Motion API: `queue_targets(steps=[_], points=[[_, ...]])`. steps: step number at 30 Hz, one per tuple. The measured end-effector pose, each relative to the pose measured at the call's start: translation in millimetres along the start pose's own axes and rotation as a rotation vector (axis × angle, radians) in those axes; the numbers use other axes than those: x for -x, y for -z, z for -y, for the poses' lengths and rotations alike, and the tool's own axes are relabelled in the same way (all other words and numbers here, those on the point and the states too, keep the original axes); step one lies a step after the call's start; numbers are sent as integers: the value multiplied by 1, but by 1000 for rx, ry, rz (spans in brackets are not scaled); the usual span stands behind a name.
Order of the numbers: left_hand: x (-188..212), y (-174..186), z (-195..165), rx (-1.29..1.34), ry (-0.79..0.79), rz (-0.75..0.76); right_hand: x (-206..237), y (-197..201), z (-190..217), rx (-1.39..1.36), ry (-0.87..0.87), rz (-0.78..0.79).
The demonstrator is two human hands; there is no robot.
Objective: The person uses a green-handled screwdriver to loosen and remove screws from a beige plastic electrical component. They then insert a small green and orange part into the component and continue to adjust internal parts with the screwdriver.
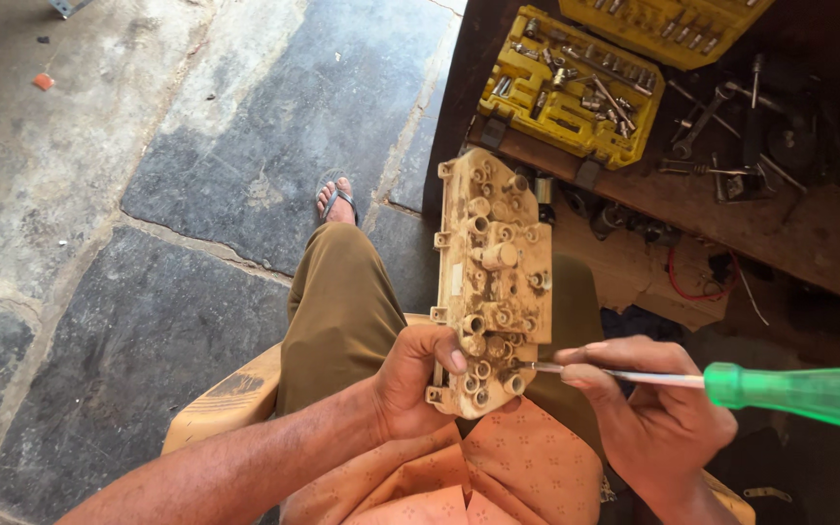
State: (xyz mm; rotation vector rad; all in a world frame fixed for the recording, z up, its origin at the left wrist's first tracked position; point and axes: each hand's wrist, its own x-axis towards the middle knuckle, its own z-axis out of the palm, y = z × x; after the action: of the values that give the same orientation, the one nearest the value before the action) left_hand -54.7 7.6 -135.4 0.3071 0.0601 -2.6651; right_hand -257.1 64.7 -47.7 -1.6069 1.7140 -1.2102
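At the centre of the frame the person, seated on a pale plastic chair, holds a cream, grimy instrument-cluster housing upright over their lap, back side facing the camera so its rows of round bulb sockets and screw posts are in plain sight. The left hand clasps the housing's lower left edge, thumb laid across the face and fingers wrapped behind; this grip is closed firmly on the part, steadying it against pressure from the tool. The right hand, at lower right, is closed around the thin metal shaft of a screwdriver with a translucent green handle. The fingers pinch the shaft near the tip instead of the handle, which seems meant for finer control, and the tip touches a socket near the housing's lower right corner.

Olive trousers and a foot in a sandal rest on the stone-slab floor in the left half of the frame. Across the upper right runs a worn wooden table, carrying an open yellow socket-set case and loose spanners, all within reach. A red wire loops below the table's edge.
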Motion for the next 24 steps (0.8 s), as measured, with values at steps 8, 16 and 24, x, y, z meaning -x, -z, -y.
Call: queue_targets(steps=[8,16,24], points=[[2,-1,-3,90,-15,21,3,5,10,-295,80,124],[2,2,2,87,11,43,1,-1,15,-238,-25,55],[0,7,3,10,30,55,-1,0,5,13,13,-14]])
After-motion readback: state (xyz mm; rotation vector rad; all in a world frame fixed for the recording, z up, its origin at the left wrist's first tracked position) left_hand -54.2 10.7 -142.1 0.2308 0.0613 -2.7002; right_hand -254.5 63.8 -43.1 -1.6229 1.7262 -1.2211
